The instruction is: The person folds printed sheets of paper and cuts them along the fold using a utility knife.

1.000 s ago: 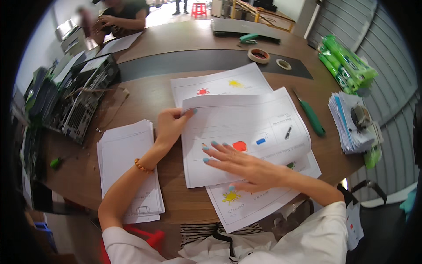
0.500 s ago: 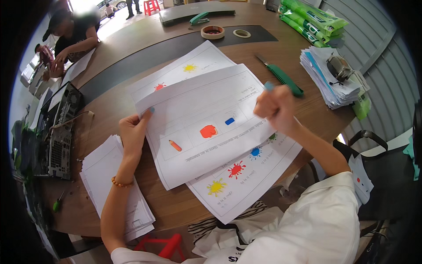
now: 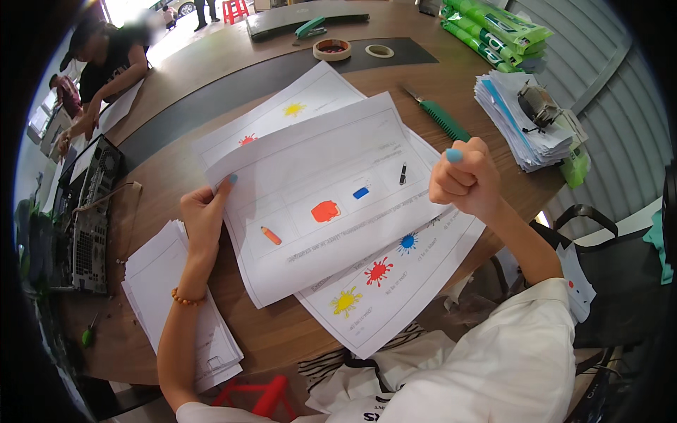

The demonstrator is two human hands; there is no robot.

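A white printed worksheet [image 3: 310, 240] with small pictures of a pencil, a red item, a blue item and a pen lies slightly curved on top of other sheets. My left hand [image 3: 204, 215] pinches its left edge between thumb and fingers. At its right edge my right hand [image 3: 467, 180] is curled into a fist, thumb on top; whatever the fist holds, if anything, is hidden. Beneath lies another worksheet [image 3: 377, 310] with yellow, red and blue paint splashes, and a further splash sheet [image 3: 310, 88] sticks out at the far side.
A green-handled knife [image 3: 444, 121] lies beyond my right hand. Tape rolls [image 3: 331, 49] and a green stapler [image 3: 310, 27] are at the back. Paper stacks [image 3: 176, 303] flank me, with a computer case [image 3: 92, 211] at left. A person [image 3: 116, 70] sits far left.
My right hand has moved right and slightly down toward me, uncovering the pen picture on the top worksheet. My left hand keeps its pinch. The view has shifted a little.
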